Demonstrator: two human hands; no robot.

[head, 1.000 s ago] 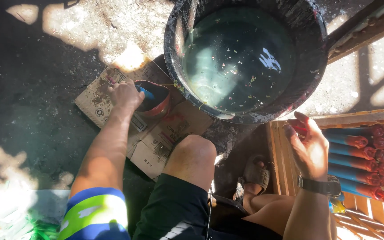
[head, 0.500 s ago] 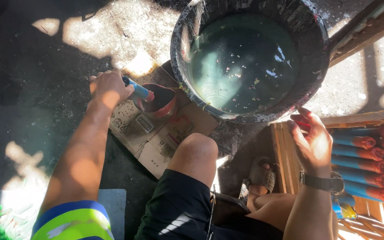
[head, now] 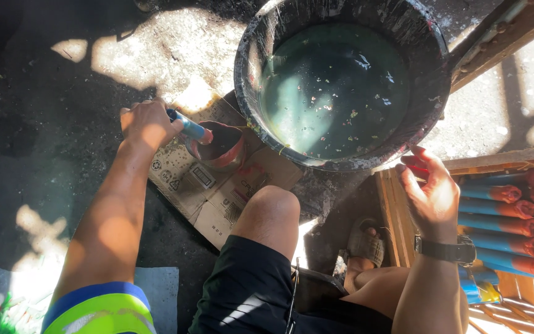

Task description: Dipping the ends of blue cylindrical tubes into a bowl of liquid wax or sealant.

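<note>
left hand [head: 146, 127] grip clamped on one blue stick [head: 190, 128] — right hand [head: 431, 195] fingers apart.

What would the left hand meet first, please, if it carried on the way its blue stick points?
Probably the small red-stained cup: the left hand aims the blue stick tip into its mouth, though depth is hard to judge.

Left hand [head: 146, 125] is wrapped around a blue tube [head: 188, 128], with its red tip right at the rim of a small cup of dark red paint [head: 219, 145], maybe just touching it. The cup sits on flattened cardboard [head: 214, 188] beside a big black tub [head: 341, 80] of greenish water. Right hand [head: 431, 195] hangs open over a wooden crate [head: 397, 216] of blue, red-tipped tubes [head: 502, 213].
</note>
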